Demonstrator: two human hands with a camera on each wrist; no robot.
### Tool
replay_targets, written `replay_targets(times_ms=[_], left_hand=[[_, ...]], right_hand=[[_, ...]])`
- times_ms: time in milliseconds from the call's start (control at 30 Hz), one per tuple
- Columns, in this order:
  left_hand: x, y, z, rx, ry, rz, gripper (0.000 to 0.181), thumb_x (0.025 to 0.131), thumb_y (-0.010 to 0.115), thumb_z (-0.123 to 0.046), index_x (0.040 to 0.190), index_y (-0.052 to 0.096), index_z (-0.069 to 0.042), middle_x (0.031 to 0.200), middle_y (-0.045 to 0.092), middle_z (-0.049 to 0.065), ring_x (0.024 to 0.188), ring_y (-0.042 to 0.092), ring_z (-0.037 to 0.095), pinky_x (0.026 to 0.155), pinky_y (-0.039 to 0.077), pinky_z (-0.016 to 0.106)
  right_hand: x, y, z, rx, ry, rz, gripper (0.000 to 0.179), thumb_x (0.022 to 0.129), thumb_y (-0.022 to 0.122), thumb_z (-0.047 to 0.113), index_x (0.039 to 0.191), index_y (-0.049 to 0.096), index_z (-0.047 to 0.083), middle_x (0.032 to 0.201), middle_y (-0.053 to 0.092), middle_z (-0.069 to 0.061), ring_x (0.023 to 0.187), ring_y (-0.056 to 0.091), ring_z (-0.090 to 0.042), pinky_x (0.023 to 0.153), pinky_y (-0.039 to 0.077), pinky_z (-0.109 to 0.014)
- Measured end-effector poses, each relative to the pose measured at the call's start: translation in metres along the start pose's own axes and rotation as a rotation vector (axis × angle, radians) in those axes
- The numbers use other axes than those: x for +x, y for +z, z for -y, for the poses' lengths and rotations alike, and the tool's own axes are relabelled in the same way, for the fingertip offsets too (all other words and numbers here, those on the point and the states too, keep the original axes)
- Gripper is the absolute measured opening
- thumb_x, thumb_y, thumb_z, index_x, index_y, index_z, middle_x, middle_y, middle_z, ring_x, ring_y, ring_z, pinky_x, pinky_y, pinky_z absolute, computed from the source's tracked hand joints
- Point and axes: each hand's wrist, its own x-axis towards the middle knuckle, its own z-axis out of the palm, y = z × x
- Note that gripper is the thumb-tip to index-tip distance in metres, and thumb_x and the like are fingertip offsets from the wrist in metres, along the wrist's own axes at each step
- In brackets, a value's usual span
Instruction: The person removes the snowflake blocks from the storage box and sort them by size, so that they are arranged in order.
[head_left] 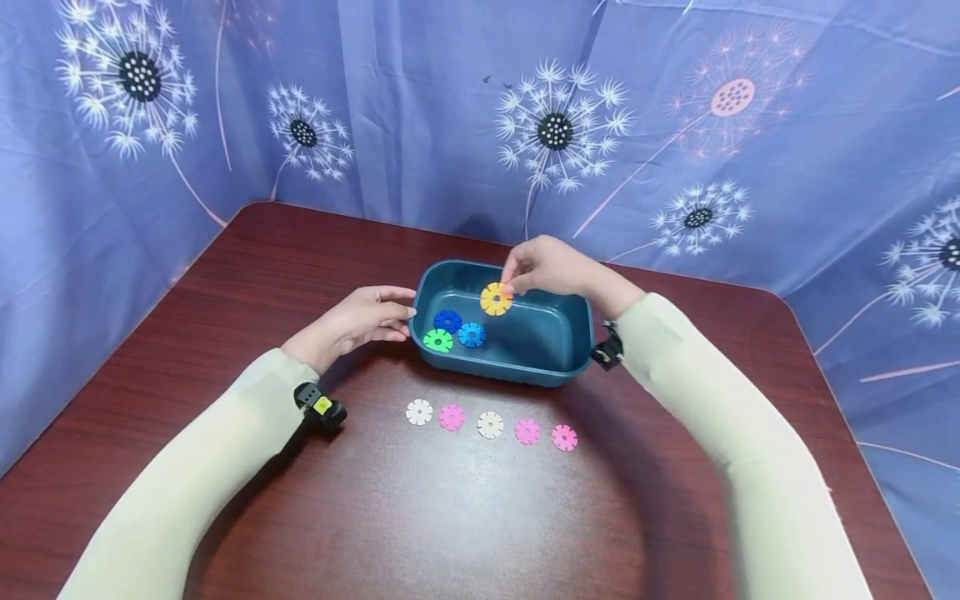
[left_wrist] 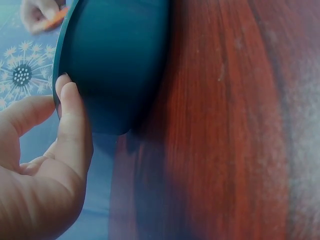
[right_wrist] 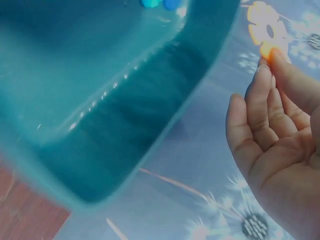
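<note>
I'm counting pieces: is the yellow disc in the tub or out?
Out: the right hand pinches the yellow disc above the tub's rim.

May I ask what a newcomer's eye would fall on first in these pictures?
Probably the orange-yellow notched disc, pinched by the right hand above the teal bin. Next, the row of five pink and whitish discs on the table in front of the bin. Behind hangs the dandelion-print curtain.
</note>
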Motion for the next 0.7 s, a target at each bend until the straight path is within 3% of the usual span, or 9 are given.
replay_targets(times_ms=[200,367,500,700], left_hand=[[0.000,0.000,0.001,0.004,0.004,0.006,0.055,0.101,0.056,-0.007,0.152,0.040,0.003,0.080,0.069,-0.004,0.067,0.066,0.006,0.068,0.062,0.018],[0.001,0.000,0.000,-0.003,0.004,0.014,0.055,0.101,0.056,-0.006,0.153,0.039,0.004,0.079,0.069,-0.004,0.067,0.065,0.006,0.068,0.062,0.017],[-0.001,0.001,0.000,0.005,0.003,0.012,0.055,0.101,0.056,-0.006,0.153,0.039,0.003,0.078,0.068,-0.005,0.068,0.065,0.006,0.068,0.061,0.017],[0.000,0.001,-0.001,0.011,0.006,0.011,0.055,0.101,0.057,-0.006,0.153,0.039,0.003,0.079,0.069,-0.005,0.068,0.065,0.006,0.069,0.062,0.017]], right_hand=[[-0.054,-0.007,-0.010,0.041,0.058,-0.058,0.010,0.094,0.074,0.017,0.097,0.075,0.007,0.089,0.076,-0.006,0.083,0.064,-0.017,0.074,0.051,-0.027],[-0.095,0.003,-0.019,0.164,0.159,-0.124,0.013,0.093,0.075,0.020,0.098,0.076,0.007,0.084,0.075,0.002,0.083,0.066,-0.015,0.071,0.052,-0.025],[-0.118,0.016,-0.030,0.240,0.192,-0.155,0.016,0.091,0.077,0.018,0.099,0.076,0.004,0.084,0.076,0.003,0.079,0.066,-0.008,0.074,0.056,-0.023],[-0.148,0.032,-0.048,0.301,0.215,-0.160,0.017,0.090,0.077,0.013,0.100,0.075,-0.001,0.087,0.076,-0.003,0.079,0.066,-0.013,0.074,0.059,-0.026]])
